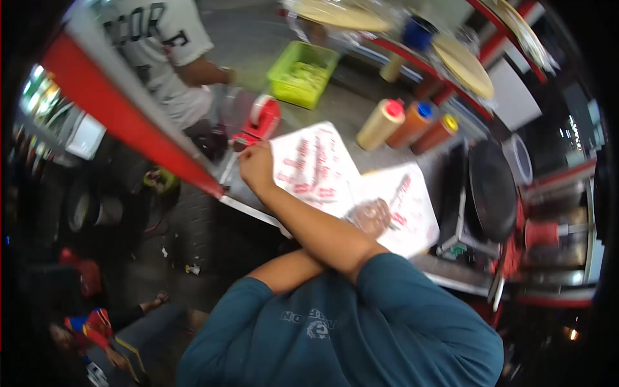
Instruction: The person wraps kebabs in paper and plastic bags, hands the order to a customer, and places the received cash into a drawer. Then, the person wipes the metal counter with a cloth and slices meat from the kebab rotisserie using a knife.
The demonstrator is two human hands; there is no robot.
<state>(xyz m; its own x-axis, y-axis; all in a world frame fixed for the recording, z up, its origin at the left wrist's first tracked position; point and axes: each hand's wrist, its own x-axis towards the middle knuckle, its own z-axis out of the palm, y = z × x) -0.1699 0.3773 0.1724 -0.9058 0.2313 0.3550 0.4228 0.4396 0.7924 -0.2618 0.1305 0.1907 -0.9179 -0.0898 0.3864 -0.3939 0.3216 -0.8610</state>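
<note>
My bare right hand (256,165) is closed at the left, just below a red tape dispenser (258,121) with a white roll. What its fingers pinch, if anything, is too small to make out. My right forearm crosses over my left one. Past the crossing, my left hand (371,217) appears covered in clear plastic, low over the printed sheets; its fingers are blurred. Two white paper sheets with red print, one on the left (316,171) and one on the right (412,213), lie on the metal counter under my arms.
Three squeeze bottles, cream (380,124), orange (410,124) and dark red (434,134), stand behind the sheets. A green basket (301,95) holds pale shredded leaves. At right is a dark round pan (492,190). Another person (164,55) stands beyond a red-and-silver post (122,113).
</note>
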